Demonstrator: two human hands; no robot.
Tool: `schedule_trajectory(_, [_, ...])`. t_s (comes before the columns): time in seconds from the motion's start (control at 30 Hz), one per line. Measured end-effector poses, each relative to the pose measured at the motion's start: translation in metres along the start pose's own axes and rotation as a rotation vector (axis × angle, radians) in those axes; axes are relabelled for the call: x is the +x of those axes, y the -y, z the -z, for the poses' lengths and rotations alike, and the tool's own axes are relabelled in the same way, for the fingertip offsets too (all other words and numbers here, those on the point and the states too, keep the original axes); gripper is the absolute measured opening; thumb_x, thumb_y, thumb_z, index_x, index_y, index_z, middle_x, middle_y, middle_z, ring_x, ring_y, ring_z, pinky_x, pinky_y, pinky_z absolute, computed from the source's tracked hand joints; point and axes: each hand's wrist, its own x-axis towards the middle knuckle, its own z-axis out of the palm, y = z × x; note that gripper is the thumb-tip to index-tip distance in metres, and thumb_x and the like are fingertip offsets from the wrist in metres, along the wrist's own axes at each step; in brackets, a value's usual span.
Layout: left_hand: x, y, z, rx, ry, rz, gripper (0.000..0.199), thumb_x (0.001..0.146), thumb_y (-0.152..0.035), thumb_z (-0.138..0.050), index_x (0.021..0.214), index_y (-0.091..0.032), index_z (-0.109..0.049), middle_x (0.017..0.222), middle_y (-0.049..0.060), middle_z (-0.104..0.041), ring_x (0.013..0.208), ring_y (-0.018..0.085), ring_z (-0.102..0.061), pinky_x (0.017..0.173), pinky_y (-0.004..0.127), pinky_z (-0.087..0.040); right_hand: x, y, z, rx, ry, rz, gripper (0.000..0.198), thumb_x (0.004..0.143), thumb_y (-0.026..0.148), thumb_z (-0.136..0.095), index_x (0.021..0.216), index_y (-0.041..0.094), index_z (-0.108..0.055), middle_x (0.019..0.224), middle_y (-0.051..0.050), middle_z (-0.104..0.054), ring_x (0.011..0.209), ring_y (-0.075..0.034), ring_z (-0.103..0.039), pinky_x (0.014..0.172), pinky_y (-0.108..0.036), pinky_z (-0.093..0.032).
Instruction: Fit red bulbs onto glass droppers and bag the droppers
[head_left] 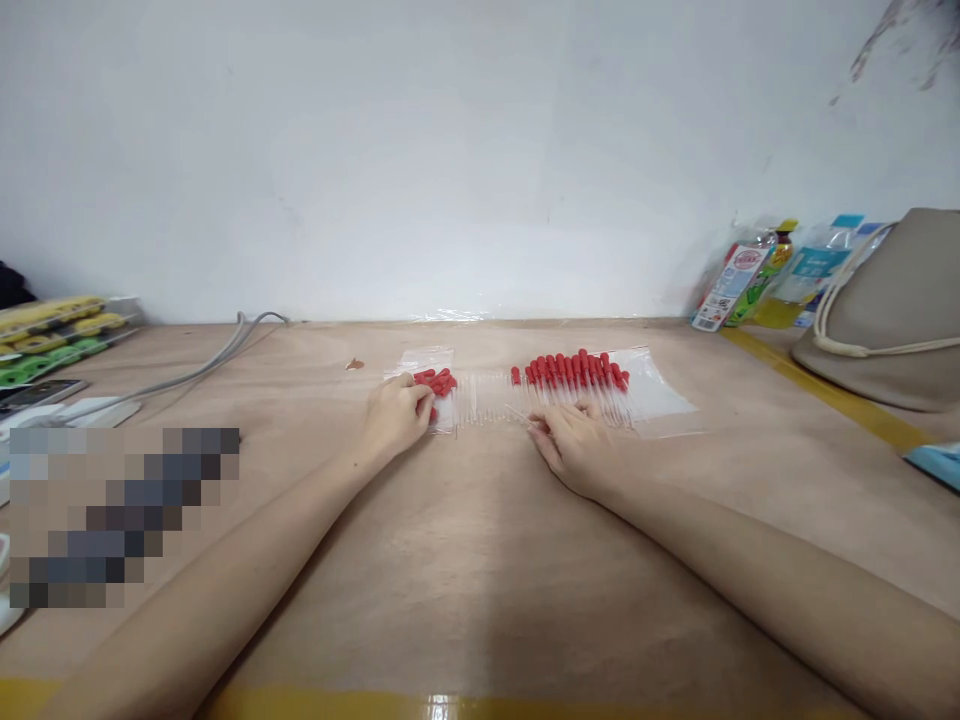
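Note:
My left hand [399, 412] is closed in a pinch at a pile of red rubber bulbs [436, 379] on a clear plastic bag [427, 358]. A bit of red shows at its fingertips, seemingly one bulb. My right hand [574, 440] pinches a thin clear glass dropper tube [516, 411], whose free end points left. Between the hands lies a row of bare glass tubes [480, 395]. Just beyond my right hand, several droppers with red bulbs [577, 368] lie side by side, bulbs towards the wall, partly on another plastic bag [660, 395].
Bottles [821, 270] and a carton [731, 288] stand at the back right beside a grey-brown bag [892, 310]. On the left are a grey cable [199, 372], a phone [41, 395] and yellow and green packs [60, 340]. Yellow tape [847, 400] crosses the wooden table [420, 590].

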Motion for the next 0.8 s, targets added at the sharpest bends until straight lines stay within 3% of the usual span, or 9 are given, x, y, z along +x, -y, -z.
schedule_trajectory(0.1, [0.002, 0.001, 0.004, 0.054, 0.019, -0.026, 0.029, 0.081, -0.022, -0.041, 0.063, -0.019, -0.062, 0.066, 0.006, -0.051, 0.065, 0.020, -0.052, 0.059, 0.031, -0.038, -0.001, -0.003, 0.000, 0.026, -0.014, 0.014, 0.020, 0.088, 0.022, -0.039, 0.094, 0.015, -0.056, 0.083, -0.005, -0.066, 0.075, -0.015, -0.057, 0.076, -0.031, -0.025])
schedule_trajectory(0.2, [0.002, 0.002, 0.004, 0.066, -0.054, -0.031, 0.023, 0.082, -0.020, -0.040, 0.078, -0.019, -0.063, 0.077, 0.007, -0.054, 0.070, 0.022, -0.054, 0.061, 0.033, -0.040, 0.001, -0.002, 0.000, 0.023, -0.021, 0.018, 0.023, 0.088, 0.022, -0.040, 0.099, 0.015, -0.058, 0.082, -0.005, -0.066, 0.077, -0.016, -0.056, 0.075, -0.031, -0.026])
schedule_trajectory(0.3, [-0.002, -0.008, 0.002, -0.107, -0.174, -0.060, 0.026, 0.086, -0.020, -0.037, 0.099, -0.022, -0.059, 0.092, 0.007, -0.056, 0.079, 0.020, -0.055, 0.065, 0.031, -0.044, 0.002, -0.001, 0.001, 0.027, -0.013, 0.016, 0.024, 0.088, 0.022, -0.040, 0.098, 0.016, -0.061, 0.081, -0.005, -0.065, 0.075, -0.016, -0.056, 0.074, -0.031, -0.028])
schedule_trajectory(0.4, [-0.011, -0.027, -0.003, -0.369, -0.233, -0.102, 0.026, 0.088, -0.020, -0.039, 0.106, -0.019, -0.056, 0.098, 0.007, -0.056, 0.089, 0.018, -0.055, 0.078, 0.031, -0.046, 0.002, 0.000, 0.004, 0.051, -0.010, 0.003, 0.025, 0.088, 0.022, -0.039, 0.096, 0.017, -0.062, 0.087, -0.006, -0.065, 0.078, -0.016, -0.056, 0.076, -0.030, -0.029])
schedule_trajectory(0.53, [-0.020, -0.045, -0.015, -0.520, -0.148, -0.057, 0.022, 0.084, -0.018, -0.045, 0.100, -0.016, -0.061, 0.101, 0.009, -0.059, 0.096, 0.020, -0.056, 0.085, 0.036, -0.047, 0.003, 0.001, 0.007, 0.072, -0.025, -0.009, 0.025, 0.088, 0.024, -0.039, 0.094, 0.018, -0.062, 0.087, -0.006, -0.065, 0.077, -0.015, -0.056, 0.078, -0.030, -0.029])
schedule_trajectory(0.8, [-0.021, -0.044, -0.019, -0.624, -0.083, -0.076, 0.019, 0.085, -0.020, -0.046, 0.094, -0.019, -0.063, 0.096, 0.005, -0.063, 0.093, 0.018, -0.057, 0.085, 0.036, -0.047, 0.006, 0.002, 0.001, 0.126, -0.026, 0.036, 0.025, 0.089, 0.025, -0.038, 0.095, 0.018, -0.061, 0.085, -0.004, -0.066, 0.071, -0.012, -0.055, 0.080, -0.031, -0.026])
